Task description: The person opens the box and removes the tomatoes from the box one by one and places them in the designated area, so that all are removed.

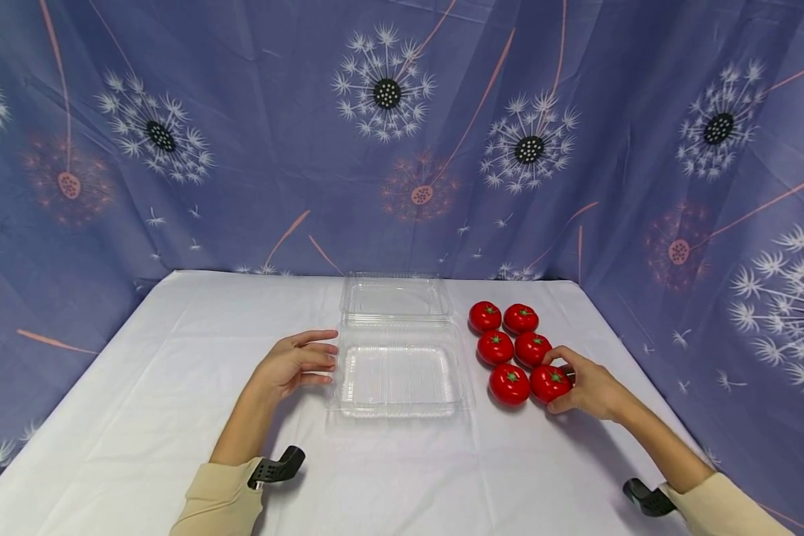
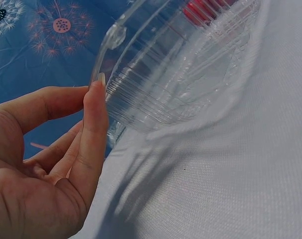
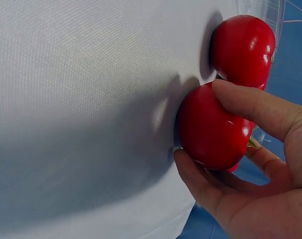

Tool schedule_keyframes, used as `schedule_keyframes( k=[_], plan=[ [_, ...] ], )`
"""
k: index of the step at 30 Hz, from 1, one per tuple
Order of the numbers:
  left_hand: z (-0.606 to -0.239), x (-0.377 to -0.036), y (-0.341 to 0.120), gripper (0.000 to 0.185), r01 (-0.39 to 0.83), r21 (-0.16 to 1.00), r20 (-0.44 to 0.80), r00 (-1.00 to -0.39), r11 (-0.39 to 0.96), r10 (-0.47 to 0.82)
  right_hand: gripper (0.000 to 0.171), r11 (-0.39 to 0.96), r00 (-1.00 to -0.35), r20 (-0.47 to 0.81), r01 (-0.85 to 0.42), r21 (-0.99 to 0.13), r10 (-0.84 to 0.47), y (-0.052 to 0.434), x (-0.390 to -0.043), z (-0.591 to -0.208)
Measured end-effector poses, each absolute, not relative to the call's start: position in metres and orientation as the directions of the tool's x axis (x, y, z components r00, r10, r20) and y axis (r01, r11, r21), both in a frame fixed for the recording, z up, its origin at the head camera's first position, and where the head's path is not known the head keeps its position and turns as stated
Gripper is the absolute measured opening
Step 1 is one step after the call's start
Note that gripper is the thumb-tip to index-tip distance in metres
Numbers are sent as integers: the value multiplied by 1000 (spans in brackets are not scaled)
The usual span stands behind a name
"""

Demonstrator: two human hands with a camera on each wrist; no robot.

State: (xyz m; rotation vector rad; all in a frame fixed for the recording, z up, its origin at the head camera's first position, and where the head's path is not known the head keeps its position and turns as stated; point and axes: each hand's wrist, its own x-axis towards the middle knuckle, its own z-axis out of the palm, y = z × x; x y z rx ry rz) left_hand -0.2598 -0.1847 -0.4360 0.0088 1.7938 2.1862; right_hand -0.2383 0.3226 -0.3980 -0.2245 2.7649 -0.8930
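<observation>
A clear plastic clamshell box (image 1: 398, 376) lies with its lid (image 1: 394, 298) folded back on the white table. My left hand (image 1: 301, 362) rests with straight fingers against the box's left rim (image 2: 111, 74). To the right of the box sit several red tomatoes (image 1: 511, 339) in two rows. My right hand (image 1: 586, 387) curls round the nearest right tomato (image 1: 549, 383), thumb and fingers on either side (image 3: 211, 127). Next to it lies another tomato (image 3: 243, 47).
The white tablecloth (image 1: 141, 387) covers the table. A blue dandelion-print curtain (image 1: 388, 134) hangs behind and along both sides. Black wrist mounts (image 1: 278, 467) sit by each sleeve.
</observation>
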Motion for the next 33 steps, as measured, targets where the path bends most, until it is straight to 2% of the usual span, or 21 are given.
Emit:
schedule_keyframes(
  k=[33],
  plan=[
    [-434, -257, -184, 69, -249, 955, -204, -946, -163, 252, 68, 783, -948, -209, -62, -619, -240, 325, -241, -392]
  ],
)
